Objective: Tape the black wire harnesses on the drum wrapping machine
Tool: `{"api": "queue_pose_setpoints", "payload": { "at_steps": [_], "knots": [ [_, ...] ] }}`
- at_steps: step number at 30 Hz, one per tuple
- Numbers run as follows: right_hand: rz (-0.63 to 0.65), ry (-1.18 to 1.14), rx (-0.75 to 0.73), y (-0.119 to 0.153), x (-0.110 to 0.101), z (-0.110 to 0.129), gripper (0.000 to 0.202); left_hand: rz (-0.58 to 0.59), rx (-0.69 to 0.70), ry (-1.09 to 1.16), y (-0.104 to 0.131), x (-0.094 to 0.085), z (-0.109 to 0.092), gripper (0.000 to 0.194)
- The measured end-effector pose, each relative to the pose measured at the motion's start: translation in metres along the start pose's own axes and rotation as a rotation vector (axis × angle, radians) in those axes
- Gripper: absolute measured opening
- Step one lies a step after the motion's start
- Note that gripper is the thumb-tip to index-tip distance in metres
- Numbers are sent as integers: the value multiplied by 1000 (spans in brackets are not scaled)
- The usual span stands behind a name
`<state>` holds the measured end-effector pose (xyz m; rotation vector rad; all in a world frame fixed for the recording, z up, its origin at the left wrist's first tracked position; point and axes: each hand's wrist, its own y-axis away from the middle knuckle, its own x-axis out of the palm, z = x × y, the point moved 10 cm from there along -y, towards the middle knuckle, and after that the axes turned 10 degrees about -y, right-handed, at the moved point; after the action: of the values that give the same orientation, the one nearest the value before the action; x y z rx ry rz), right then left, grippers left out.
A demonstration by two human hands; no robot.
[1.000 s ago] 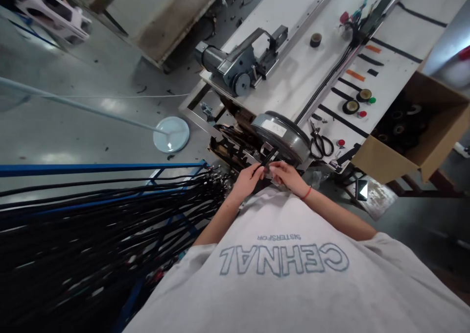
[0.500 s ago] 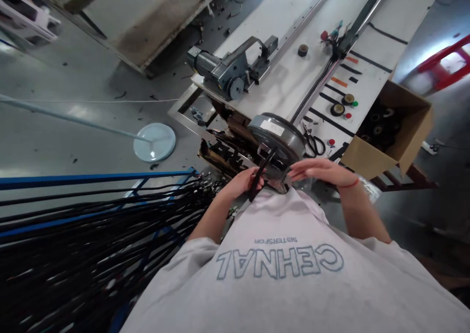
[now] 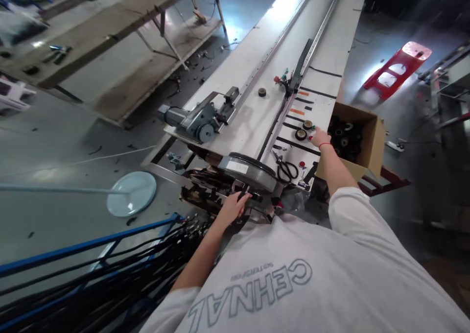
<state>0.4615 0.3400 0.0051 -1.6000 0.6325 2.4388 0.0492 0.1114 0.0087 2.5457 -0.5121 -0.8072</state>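
My left hand (image 3: 235, 208) is closed around a short black cable (image 3: 243, 192) at the near side of a round grey machine head (image 3: 249, 171). What its fingertips touch inside the head is partly hidden. My right hand (image 3: 320, 137) reaches over the bench's right edge, holding nothing I can see, with fingers stretched to a green push button (image 3: 313, 127) and a red push button (image 3: 310, 138). Whether a fingertip presses a button is too small to tell. Beside these buttons lie two tape rolls (image 3: 301, 135). Black-handled scissors (image 3: 285, 168) rest nearer me, right of the machine head.
A long white bench (image 3: 249, 112) carries a grey motor unit (image 3: 198, 120) and a rail. An open cardboard box (image 3: 372, 144) of dark rolls stands right. Left are a blue rack (image 3: 91, 244) with black cables and a round pale base (image 3: 131, 194). A red stool (image 3: 396, 71) stands beyond.
My right hand has moved from beside the machine head out to the buttons on the right. My left hand stays at the head with the black cable. The view has shifted.
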Motion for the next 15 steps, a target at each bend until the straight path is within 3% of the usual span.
{"api": "queue_pose_setpoints", "payload": {
  "at_steps": [6, 8, 11, 15],
  "knots": [
    [20, 91, -1, -2, 17, 4, 67, -330, 13, -143, 20, -26, 0, 39],
    [30, 86, 2, 0, 20, 2, 70, -372, -19, -104, 29, -29, 8, 45],
    [34, 89, 8, 2, 22, 1, 72, -387, -119, -52, 43, -26, 34, 61],
    [29, 74, 19, 1, 23, 0, 73, -393, -336, 37, 70, -13, 94, 79]
  ]
}}
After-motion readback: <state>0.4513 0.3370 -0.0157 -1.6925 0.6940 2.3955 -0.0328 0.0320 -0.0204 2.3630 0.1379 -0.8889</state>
